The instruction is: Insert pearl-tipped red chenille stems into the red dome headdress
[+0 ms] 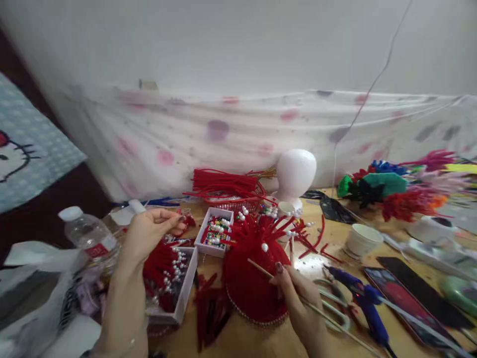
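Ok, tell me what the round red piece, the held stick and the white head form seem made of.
Round red piece: probably felt or velvet, soft-looking and matte.
Held stick: likely wood or bamboo, pale tan with a dull surface.
White head form: perhaps foam, smooth and low-shine; plastic possible.

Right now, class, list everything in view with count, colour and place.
Beaded-rim disc: one, red, front centre
Stick: one, tan, over disc
Basket: one, red, centre back
Fuzzy stems: many, red, on basket
Foam head: one, white, right of basket
Bead box: one, white, left of disc
Larger box: one, white, front left
Beaded stems: many, red and white, in larger box
Bottle: one, clear, far left
Glue gun: one, blue, front right
Phone: one, dark, right of glue gun
Paper cup: at least one, white, behind glue gun
Fuzzy flowers: several, mixed colours, back right
Sheet: one, spotted white, at back
Table: one, tan, underneath
Left hand: one, raised near larger box
Right hand: one, dark nails, grip closed on stick
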`<state>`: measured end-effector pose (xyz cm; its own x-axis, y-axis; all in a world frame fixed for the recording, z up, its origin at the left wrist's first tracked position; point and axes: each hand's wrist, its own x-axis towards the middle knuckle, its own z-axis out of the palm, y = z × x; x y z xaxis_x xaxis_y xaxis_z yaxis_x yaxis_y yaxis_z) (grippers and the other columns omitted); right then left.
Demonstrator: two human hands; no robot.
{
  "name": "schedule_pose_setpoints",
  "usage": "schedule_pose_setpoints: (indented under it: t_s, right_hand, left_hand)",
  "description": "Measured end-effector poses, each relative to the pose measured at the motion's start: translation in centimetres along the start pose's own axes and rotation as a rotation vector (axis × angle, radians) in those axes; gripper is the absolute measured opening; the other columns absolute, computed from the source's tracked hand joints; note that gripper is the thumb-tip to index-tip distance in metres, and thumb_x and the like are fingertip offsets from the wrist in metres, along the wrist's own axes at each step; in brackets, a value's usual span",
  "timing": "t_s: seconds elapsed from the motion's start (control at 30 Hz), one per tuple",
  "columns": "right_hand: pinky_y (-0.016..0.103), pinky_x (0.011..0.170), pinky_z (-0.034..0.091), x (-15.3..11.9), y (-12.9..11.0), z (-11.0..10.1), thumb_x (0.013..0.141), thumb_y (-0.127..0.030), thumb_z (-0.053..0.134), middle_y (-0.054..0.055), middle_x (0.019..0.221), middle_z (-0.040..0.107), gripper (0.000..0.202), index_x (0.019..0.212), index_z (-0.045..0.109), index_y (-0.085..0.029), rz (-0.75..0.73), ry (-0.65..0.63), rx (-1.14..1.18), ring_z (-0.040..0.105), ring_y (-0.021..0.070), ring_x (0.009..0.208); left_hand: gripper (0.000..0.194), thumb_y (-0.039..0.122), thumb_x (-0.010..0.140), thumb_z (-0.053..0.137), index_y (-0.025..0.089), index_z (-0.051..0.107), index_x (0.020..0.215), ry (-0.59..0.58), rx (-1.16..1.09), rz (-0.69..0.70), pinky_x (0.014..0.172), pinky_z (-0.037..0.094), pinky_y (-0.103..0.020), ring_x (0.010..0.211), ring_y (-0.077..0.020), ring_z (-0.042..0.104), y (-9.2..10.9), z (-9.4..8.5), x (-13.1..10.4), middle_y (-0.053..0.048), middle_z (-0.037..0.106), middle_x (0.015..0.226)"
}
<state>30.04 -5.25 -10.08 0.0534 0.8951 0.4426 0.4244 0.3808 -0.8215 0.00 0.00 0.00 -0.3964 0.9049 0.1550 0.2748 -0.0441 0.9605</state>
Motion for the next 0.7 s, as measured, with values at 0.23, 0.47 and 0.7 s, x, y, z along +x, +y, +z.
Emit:
schedule_pose_setpoints:
  t_s: [0.23, 0.47, 0.7]
  right_hand:
    - [0.02, 0.046, 0.034, 0.1, 0.2, 0.1, 0.097, -0.038, 0.042, -0.003, 0.05, 0.049, 0.043, 0.064, 0.061, -0.019, -0.057, -0.042, -0.026, 0.05, 0.0095, 0.046]
    - [0.019, 0.051, 0.04, -0.6, -1.1, -0.4, 0.097, -0.03, 0.045, -0.002, 0.059, 0.058, 0.031, 0.073, 0.062, -0.02, -0.177, -0.022, -0.029, 0.055, 0.0097, 0.053]
    - [0.018, 0.061, 0.045, -0.5, -1.6, -0.7, 0.091, -0.02, 0.056, -0.003, 0.072, 0.066, 0.011, 0.082, 0.063, -0.022, -0.281, -0.053, -0.037, 0.061, 0.0097, 0.063]
  left_hand:
    - [0.052, 0.05, 0.076, 0.064, 0.021, 0.042, 0.04, 0.051, -0.063, 0.215, 0.052, 0.044, -0.023, 0.044, -0.0128, 0.055, 0.3, 0.2, -0.9, 0.002, 0.051, 0.037]
    - [0.059, 0.048, 0.079, 0.064, 0.021, 0.041, 0.032, 0.096, -0.103, 0.24, 0.054, 0.045, -0.025, 0.04, -0.0117, 0.05, 0.8, 1.1, -1.3, 0.003, 0.048, 0.034]
    - [0.036, 0.042, 0.074, 0.064, 0.019, 0.06, 0.047, 0.16, 0.126, 0.216, 0.055, 0.043, -0.022, 0.048, -0.012, 0.052, 0.5, 0.6, -0.9, 0.004, 0.056, 0.042]
